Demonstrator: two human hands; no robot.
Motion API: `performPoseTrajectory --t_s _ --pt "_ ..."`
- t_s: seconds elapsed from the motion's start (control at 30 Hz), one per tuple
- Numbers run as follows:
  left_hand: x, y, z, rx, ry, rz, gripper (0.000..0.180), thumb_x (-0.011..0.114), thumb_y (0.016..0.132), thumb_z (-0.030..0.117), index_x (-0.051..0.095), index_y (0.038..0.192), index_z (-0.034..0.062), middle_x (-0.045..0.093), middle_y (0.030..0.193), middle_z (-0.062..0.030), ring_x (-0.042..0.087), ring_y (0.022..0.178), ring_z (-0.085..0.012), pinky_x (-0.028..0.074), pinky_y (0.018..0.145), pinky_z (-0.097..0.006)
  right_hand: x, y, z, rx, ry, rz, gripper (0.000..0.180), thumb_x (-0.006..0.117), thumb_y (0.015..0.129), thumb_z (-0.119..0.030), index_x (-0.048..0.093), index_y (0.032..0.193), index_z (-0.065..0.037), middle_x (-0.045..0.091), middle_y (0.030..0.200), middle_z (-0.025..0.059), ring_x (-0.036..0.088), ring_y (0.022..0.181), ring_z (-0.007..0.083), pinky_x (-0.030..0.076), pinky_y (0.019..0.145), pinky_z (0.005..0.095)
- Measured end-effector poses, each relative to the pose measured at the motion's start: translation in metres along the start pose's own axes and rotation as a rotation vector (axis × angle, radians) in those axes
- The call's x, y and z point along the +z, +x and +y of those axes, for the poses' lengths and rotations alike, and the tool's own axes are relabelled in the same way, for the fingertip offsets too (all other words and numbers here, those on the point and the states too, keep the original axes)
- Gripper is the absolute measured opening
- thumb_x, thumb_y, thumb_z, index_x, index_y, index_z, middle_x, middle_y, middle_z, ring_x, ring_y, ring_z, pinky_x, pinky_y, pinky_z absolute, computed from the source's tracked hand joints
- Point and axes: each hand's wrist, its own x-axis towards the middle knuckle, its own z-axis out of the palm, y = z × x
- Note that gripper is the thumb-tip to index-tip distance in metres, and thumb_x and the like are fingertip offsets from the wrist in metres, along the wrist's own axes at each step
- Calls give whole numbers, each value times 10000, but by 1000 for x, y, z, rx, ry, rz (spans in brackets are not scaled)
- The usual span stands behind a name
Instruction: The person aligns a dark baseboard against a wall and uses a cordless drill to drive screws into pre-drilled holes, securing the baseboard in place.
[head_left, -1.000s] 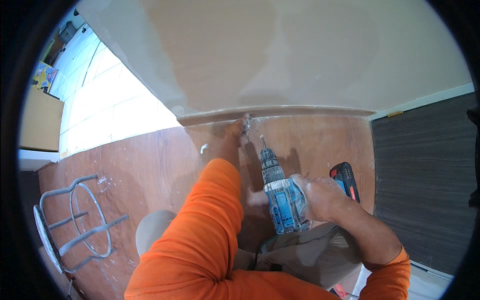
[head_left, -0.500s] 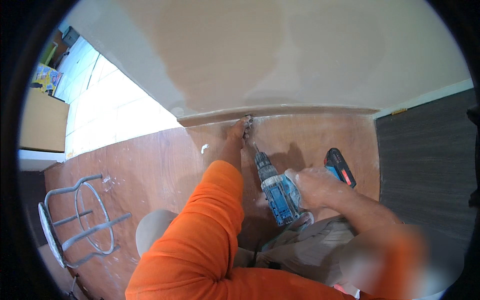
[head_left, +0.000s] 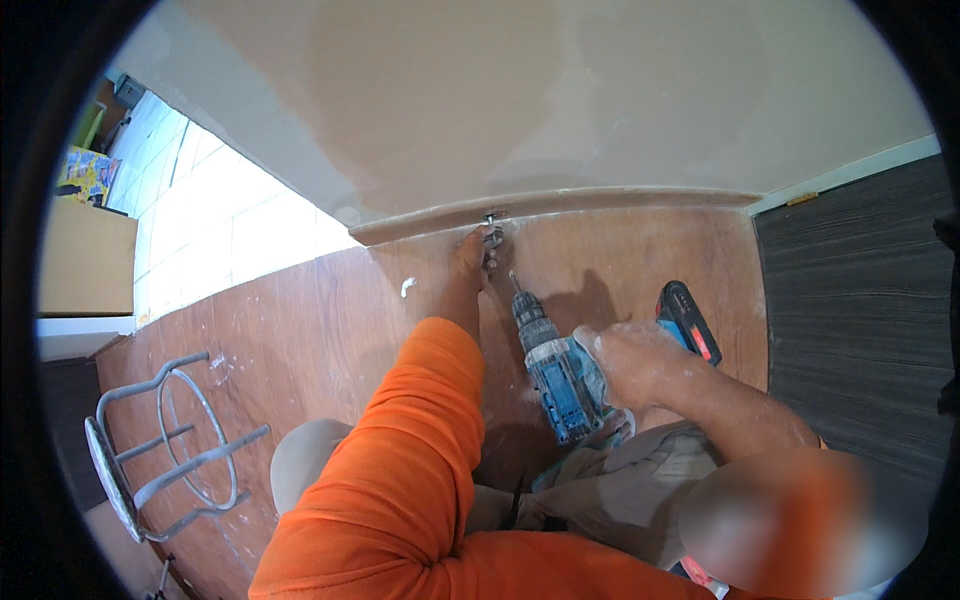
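In my right hand (head_left: pixel 640 365) is a blue and grey cordless drill (head_left: pixel 562 385), gripped by its handle. Its bit points toward the wall and touches nothing; the battery (head_left: pixel 688 318) sticks out on the right. My left hand (head_left: pixel 479 250) reaches to the brown baseboard (head_left: pixel 610 202), its fingers closed round a small silvery metal piece (head_left: pixel 490 219) at the board's face. The fingers hide most of that piece, so I cannot tell its exact kind.
An overturned metal stool (head_left: pixel 165 450) lies at the left on the wood-look floor (head_left: pixel 320 310). A white scrap (head_left: pixel 407 287) rests near my left forearm. A dark door panel (head_left: pixel 860 280) stands at the right. White tiles (head_left: pixel 230 220) and a cardboard-coloured box (head_left: pixel 90 255) are at far left.
My left hand has drawn back slightly from the baseboard, so the metal piece now shows. The drill has shifted slightly, still in my right hand. The view has tilted a little.
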Motion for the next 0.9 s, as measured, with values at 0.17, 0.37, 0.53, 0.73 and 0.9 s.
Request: performPoseTrajectory --t_s 0.17,0.37,0.53,0.73,0.9 --pt "-2 -7 4 -45 103 20 170 658 931 284 660 993 126 649 854 -1 479 593 -99 372 475 -252 -4 2 -4 48 -13 -79 562 780 746 -97 558 1253 2 711 1048 245 692 1041 410 535 917 493" --pt "-4 -11 3 -23 104 15 178 656 931 294 665 997 129 652 854 1 496 616 -101 396 512 -261 -9 1 -7 55 -6 -86 600 797 736 -100 554 1274 9 708 1072 254 692 1051 408 535 928 487" --pt "-9 -7 0 -6 143 31 169 612 974 256 675 996 100 677 868 -22 491 577 -112 421 499 -265 -10 1 -7 38 -13 -73 478 715 769 -69 596 1221 31 712 1044 263 699 1025 416 553 893 499" --pt "-11 -17 5 -25 246 -14 161 636 954 250 673 1019 107 672 871 -18 528 634 -115 424 521 -262 -9 2 -5 18 -24 -75 467 717 770 -67 598 1211 31 713 1047 264 701 1030 412 554 897 492" --pt "-25 -14 0 -17 417 -41 151 677 923 235 689 1007 110 682 882 -17 581 694 -141 449 561 -268 -6 4 -3 15 -19 -65 441 713 766 -63 605 1184 26 717 1030 262 704 1020 412 555 892 497"
